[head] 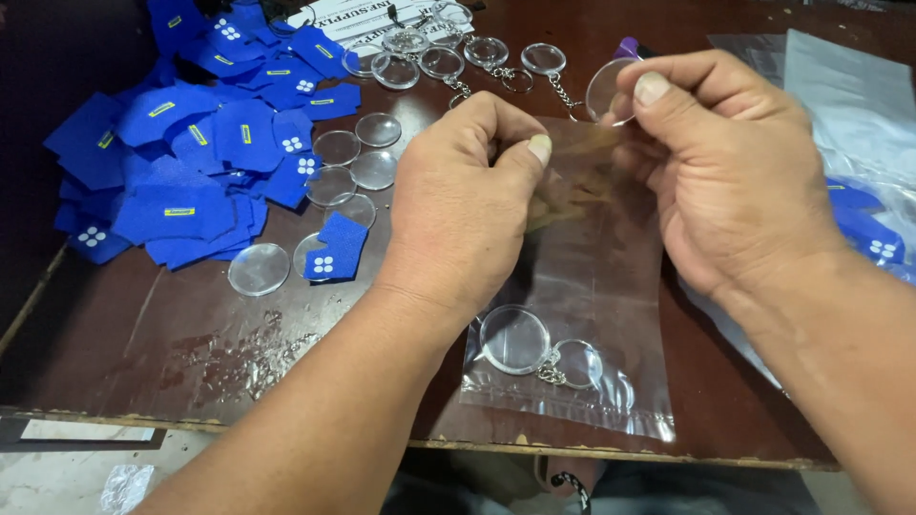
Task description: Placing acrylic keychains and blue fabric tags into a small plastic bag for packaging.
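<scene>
Two hands: both at the mouth of the clear plastic bag [582, 315], lying on the brown table [143, 334].
Left hand [458, 205]: pinching the bag's top edge between thumb and fingers.
Right hand [725, 162]: gripping a clear round disc [603, 91] at the opening, also holding the bag's far lip.
Inside the bag: one clear keychain [534, 348], near the bottom.
Good practice, as judged: keep the lips spread apart, tilt the disc edge-first, avoid smudging its faces.
Nearby: blue cut pieces [191, 143], loose discs [353, 162].
</scene>
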